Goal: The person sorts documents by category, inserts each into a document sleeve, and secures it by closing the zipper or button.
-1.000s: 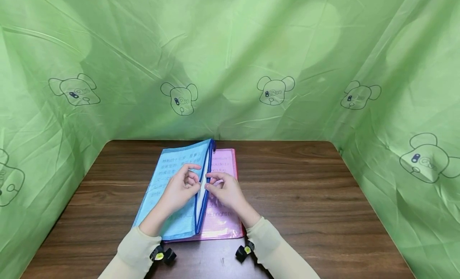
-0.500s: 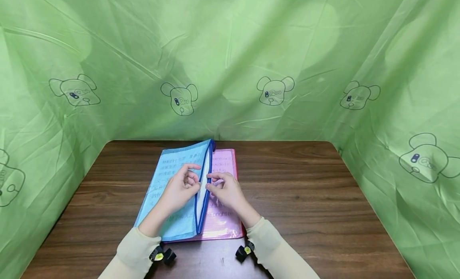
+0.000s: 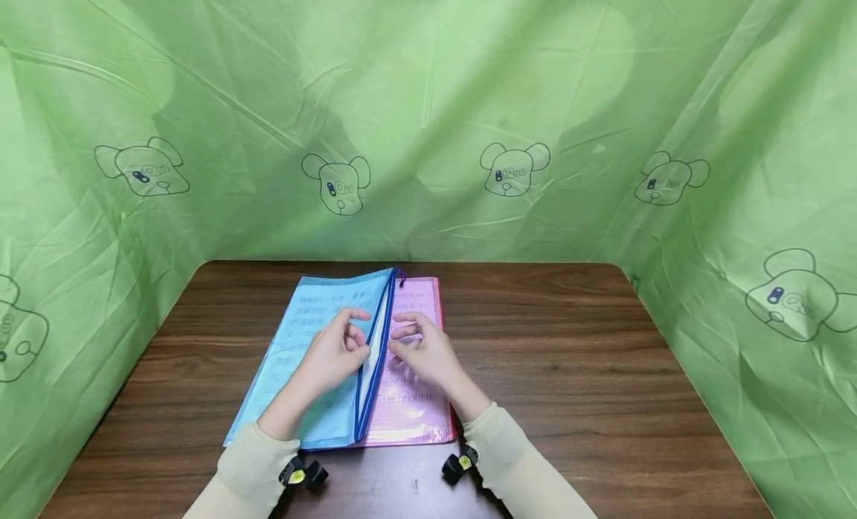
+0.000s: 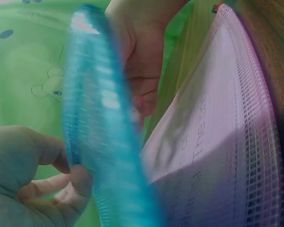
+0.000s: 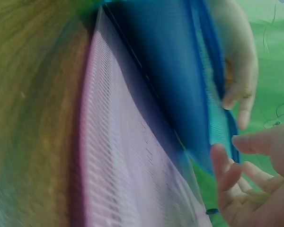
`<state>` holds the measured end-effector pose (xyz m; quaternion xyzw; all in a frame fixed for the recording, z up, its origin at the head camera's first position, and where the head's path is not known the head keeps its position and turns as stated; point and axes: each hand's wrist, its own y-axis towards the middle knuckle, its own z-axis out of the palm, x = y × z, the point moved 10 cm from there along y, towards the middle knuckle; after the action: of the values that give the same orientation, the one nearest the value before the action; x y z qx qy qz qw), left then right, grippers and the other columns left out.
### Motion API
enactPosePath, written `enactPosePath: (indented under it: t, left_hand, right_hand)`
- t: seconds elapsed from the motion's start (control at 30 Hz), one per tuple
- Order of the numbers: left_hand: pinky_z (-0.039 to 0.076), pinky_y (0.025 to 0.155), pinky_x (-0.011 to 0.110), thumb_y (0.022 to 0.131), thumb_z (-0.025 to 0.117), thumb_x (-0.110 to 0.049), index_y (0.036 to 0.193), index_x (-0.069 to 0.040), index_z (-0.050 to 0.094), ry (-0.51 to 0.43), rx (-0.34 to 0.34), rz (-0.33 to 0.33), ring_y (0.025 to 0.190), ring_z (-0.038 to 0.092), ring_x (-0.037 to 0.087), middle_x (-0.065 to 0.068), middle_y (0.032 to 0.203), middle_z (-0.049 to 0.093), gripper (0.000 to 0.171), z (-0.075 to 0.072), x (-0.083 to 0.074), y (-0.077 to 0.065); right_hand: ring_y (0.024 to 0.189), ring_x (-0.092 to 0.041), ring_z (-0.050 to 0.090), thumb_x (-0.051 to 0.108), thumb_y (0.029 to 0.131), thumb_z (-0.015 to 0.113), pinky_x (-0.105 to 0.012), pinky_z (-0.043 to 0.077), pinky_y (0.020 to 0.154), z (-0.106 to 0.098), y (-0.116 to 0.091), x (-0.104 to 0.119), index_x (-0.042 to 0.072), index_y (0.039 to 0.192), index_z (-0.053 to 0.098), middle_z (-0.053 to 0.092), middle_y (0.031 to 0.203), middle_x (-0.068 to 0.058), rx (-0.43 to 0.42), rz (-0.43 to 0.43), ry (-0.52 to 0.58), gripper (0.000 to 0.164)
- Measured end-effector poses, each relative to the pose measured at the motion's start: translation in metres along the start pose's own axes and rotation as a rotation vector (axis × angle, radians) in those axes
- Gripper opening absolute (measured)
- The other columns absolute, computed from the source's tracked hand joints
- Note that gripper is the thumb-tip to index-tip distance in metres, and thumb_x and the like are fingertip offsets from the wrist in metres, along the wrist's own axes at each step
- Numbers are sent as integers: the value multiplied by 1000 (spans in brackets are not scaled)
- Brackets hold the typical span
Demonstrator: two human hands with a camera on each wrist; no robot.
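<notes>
A light blue mesh zip pouch point(image 3: 308, 303) with dark blue edging and handwritten characters showing through is held partly raised, its mouth a little apart and white inside. My left hand point(image 3: 339, 352) pinches the pouch's edge between thumb and finger; the left wrist view shows the left fingertips point(image 4: 78, 175) at that edge. Just right of the mouth is my right hand point(image 3: 425, 352), fingers loosely bent and spread, off the edging. Beneath the blue pouch lies a pink mesh pouch point(image 3: 408, 422) with a red edge and printed English words, its left part hidden.
Both pouches are on a brown wood-grain table point(image 3: 569, 370). A green cloth screen point(image 3: 422, 80) with printed bear heads stands along the back and both sides. A dark blue zip-pull cord point(image 3: 402, 278) hangs at the blue pouch's far corner.
The blue pouch's raised edge has sunk and shifted left, showing more of the pink one. My right hand has let go of the edge and moved slightly right. My left hand has barely moved.
</notes>
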<state>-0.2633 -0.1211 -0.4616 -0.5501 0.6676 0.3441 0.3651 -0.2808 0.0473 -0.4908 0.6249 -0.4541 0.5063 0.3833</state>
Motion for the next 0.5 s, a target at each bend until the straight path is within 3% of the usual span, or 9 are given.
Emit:
enactPosePath:
  t: [0.3,0.5]
  left_hand:
    - [52,55,32,93,71,1,151,-10,52,109,62,-57,64,61,18,8,97,65,62,0,8,-2]
    - [51,55,30,93,71,3,154,-9,49,156,87,-69,65,61,17,7,94,64,66,-6,14,-7]
  right_hand:
    - [81,-37,79,9,96,78,-30,55,54,-18,3,-10,1,140,64,77,101,-9,14,47,-86,47]
    - [81,-33,79,11,98,78,-31,54,57,-30,7,-17,1,134,67,79,98,-7,41,63,-145,39]
